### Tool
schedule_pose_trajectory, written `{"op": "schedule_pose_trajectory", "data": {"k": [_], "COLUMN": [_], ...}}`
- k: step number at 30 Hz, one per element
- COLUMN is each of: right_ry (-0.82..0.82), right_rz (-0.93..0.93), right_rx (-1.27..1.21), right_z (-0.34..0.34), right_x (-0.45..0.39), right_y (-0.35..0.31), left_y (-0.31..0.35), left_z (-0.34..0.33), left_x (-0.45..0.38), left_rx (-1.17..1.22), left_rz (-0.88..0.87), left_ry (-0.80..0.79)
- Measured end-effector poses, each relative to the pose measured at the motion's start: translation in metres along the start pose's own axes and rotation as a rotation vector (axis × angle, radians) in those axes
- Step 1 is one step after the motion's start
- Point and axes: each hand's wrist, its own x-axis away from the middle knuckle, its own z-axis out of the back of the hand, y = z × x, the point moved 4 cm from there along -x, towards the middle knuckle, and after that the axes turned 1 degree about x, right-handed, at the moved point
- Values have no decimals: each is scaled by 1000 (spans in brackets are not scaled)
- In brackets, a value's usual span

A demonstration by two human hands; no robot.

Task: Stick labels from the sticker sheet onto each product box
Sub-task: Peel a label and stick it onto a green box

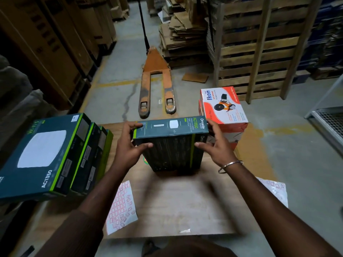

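Omada AC1350 box (169,145), dark teal with a green stripe, stands on edge at the centre of the wooden board (178,206), its narrow printed side turned up. Left hand (128,145) grips the box's left end, fingers curled over the top edge and thumb pressed on the near face. Right hand (216,143) holds the right end the same way, thumb on the near face and fingers behind; a metal bangle (230,166) circles that wrist. At 9 o'clock from the box a row of matching AC1350 boxes (53,156) leans together. At 7 o'clock a sticker sheet (121,206) with red-outlined labels lies flat on the board, and a second sheet (274,190) lies at 4 o'clock. At 2 o'clock stand stacked orange-and-white Ikon boxes (222,108). At 12 o'clock an orange pallet jack (156,80) rests on the concrete floor.
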Motion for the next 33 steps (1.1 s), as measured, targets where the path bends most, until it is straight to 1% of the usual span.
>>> {"op": "schedule_pose_trajectory", "data": {"k": [11, 15, 19, 26, 30, 33], "right_ry": [23, 9, 29, 36, 13, 28], "right_rz": [1, 2, -46, -176, -202, -220], "right_rx": [86, 104, 76, 35, 17, 14], "right_z": [-11, -16, -23, -33, -44, -52], "right_x": [2, 3, 17, 43, 52, 59], "right_y": [16, 23, 39, 68, 81, 89], "left_y": [0, -5, -10, -15, -16, -14], "left_z": [3, 3, -1, 12, 18, 20], "left_x": [14, 15, 21, 31, 34, 37], "left_rx": [-35, -14, -20, -133, -139, -136], "left_rz": [-4, 23, 36, 50, 78, 108], "left_ry": [34, 11, -1, -18, -76, -71]}}
